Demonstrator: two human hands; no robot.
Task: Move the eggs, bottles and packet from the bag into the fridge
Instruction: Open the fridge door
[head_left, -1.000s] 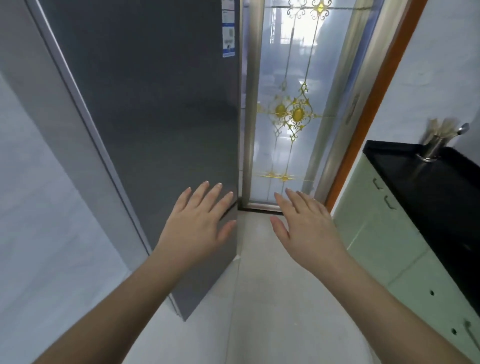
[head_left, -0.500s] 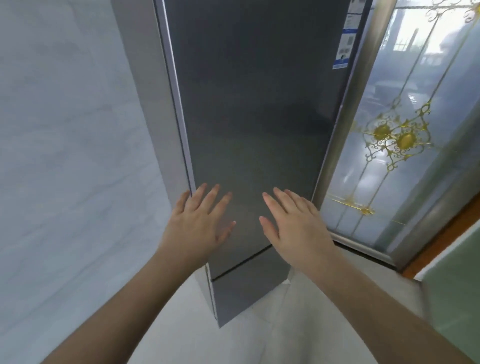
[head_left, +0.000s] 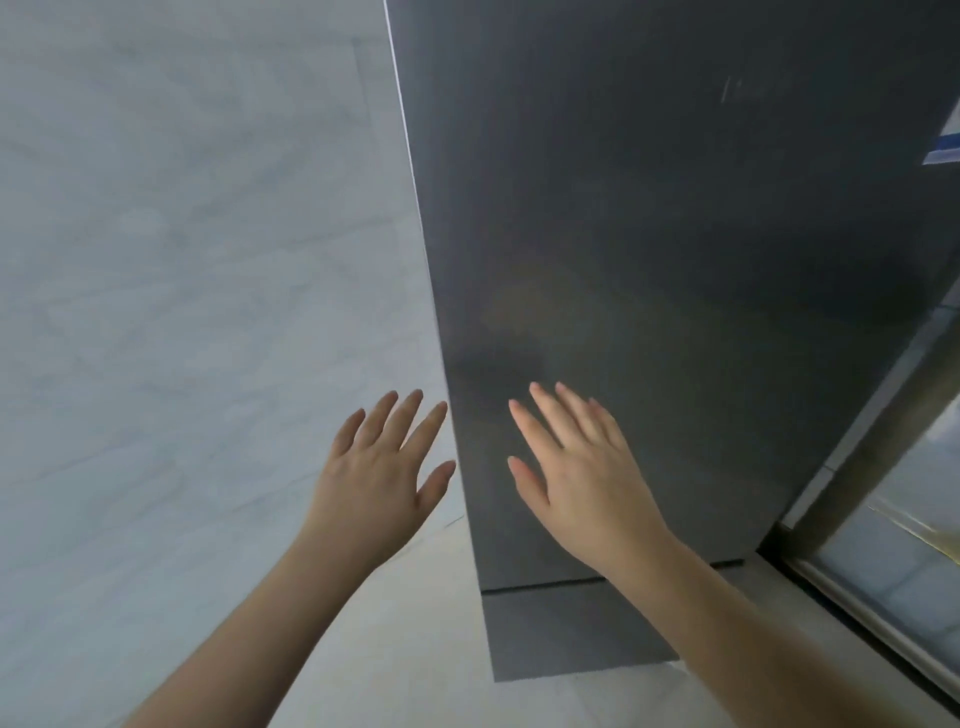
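A tall dark grey fridge (head_left: 649, 234) fills the middle and right of the head view, its doors closed, with a seam low down between an upper and a lower door. My left hand (head_left: 379, 473) is raised with fingers spread, in front of the pale wall just left of the fridge's edge. My right hand (head_left: 576, 467) is also spread, held before the lower part of the upper door. Both hands hold nothing. No bag, eggs, bottles or packet are in view.
A pale marbled wall (head_left: 182, 286) stands to the left of the fridge. A glass door with a metal frame (head_left: 893, 545) is at the lower right. Light floor tiles (head_left: 415, 649) lie below the fridge.
The view has swung left, so the fridge now fills the frame and the glass door has slid to the right edge. Both hands stay raised and spread in front of me.
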